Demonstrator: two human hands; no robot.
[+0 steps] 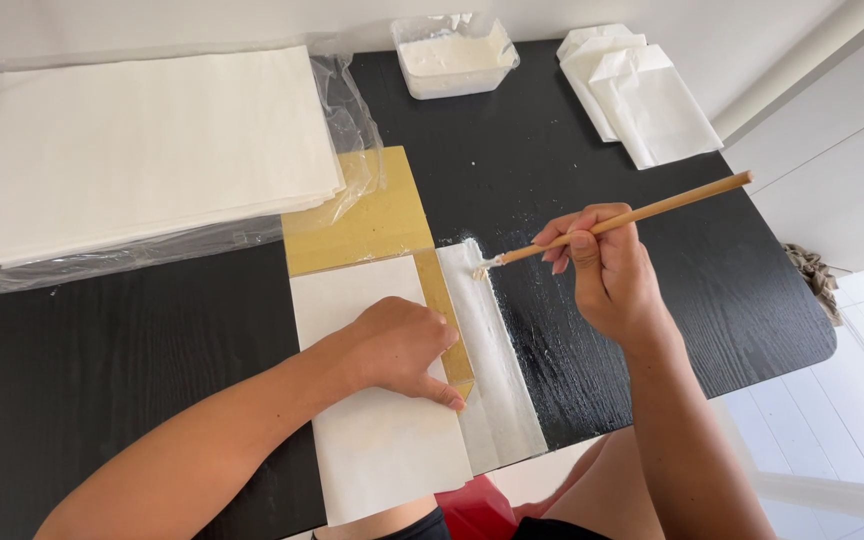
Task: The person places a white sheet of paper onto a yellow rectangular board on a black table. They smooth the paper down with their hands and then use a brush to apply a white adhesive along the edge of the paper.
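Mid-gluing: left hand (397, 345) flat on the white paper sheet (377, 420), right hand (607, 275) gripping the wooden-handled brush (617, 220), pasting the exposed white strip (492, 350) beside that sheet; next probably steady strokes downward.

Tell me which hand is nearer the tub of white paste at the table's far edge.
Right. The right hand, holding the brush, is below the tub and off to its right. The left hand presses the paper, closer to the person.

Two hands: left (397, 345), right (607, 270); one brush (622, 218); one tub (452, 58) of paste; one paper stack (142, 150) in plastic; one pile of bags (642, 95); one yellow board (372, 215); one black table (112, 350)
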